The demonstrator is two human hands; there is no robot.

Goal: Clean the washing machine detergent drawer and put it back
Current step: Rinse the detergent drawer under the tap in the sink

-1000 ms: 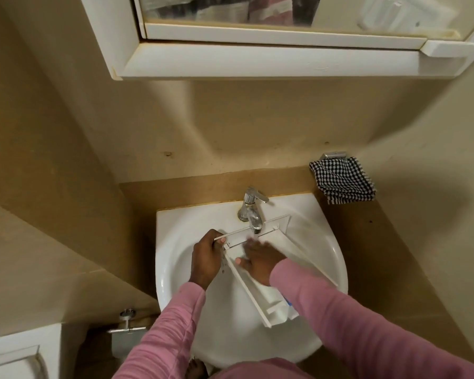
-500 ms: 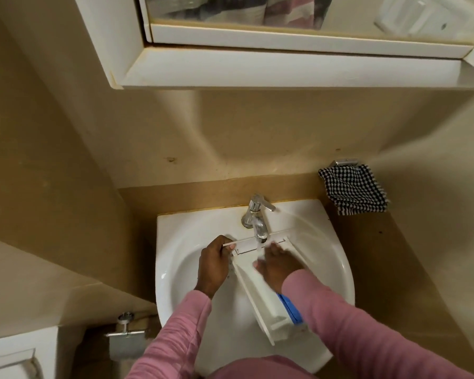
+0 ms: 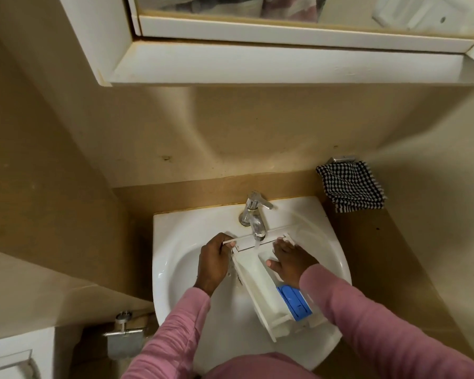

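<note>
A: Your left grip [image 3: 212, 262] is pinched tight on the detergent drawer [image 3: 253, 280], thumb and curled fingers clamping the left corner of its front; why hold it there?

B: Probably because that corner gives you a handle clear of the water. The drawer lies slanted across the sink [image 3: 170, 272], front end under the tap [image 3: 255, 212], back end toward you over the near rim; the stream [image 3: 257, 245] falls just behind the front into the open compartment.

A: And your right grip [image 3: 290, 259]?

B: It holds nothing; the fingers lie fairly straight, palm down, over the right-hand compartment, seemingly rubbing residue loose while the water carries it off; whether the fingertips reach the bottom I cannot tell.

A: The blue insert [image 3: 294, 300]?

B: It sits in the back compartment, away from the stream; I judge the cleaning about midway. The checked cloth [image 3: 350, 187] hanging on the wall beside the sink looks handy for drying before the drawer goes back.
</note>
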